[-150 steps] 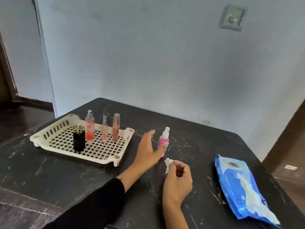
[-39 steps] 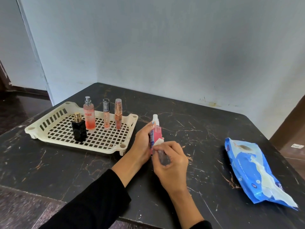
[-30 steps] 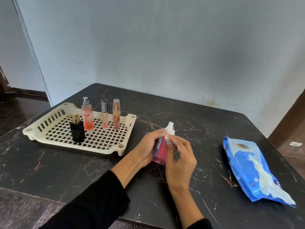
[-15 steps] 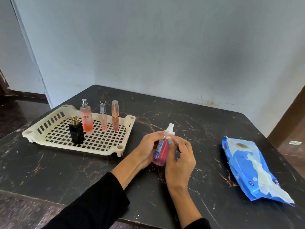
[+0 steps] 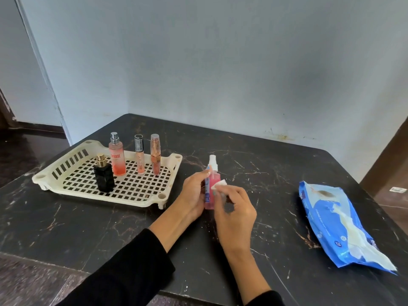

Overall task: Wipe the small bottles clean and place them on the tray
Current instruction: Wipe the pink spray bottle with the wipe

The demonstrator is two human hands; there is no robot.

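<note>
A small pink spray bottle [image 5: 212,184] with a white nozzle stands upright in my left hand [image 5: 193,195], just right of the tray. My right hand [image 5: 234,208] pinches a small white wipe [image 5: 219,184] against the bottle's side. The cream slotted tray [image 5: 66,171] sits at the left of the table. In it stand a black square bottle [image 5: 103,176], a pink perfume bottle [image 5: 117,155] and two slim tubes [image 5: 139,154] [image 5: 155,154].
A blue pack of wipes [image 5: 331,221] lies at the right of the dark marble table [image 5: 66,228]. The wall corner stands close behind the table. The table's front edge runs under my forearms.
The bottle has gone from tilted to upright in my left hand. My right hand has slid the wipe from the nozzle down onto the bottle's body.
</note>
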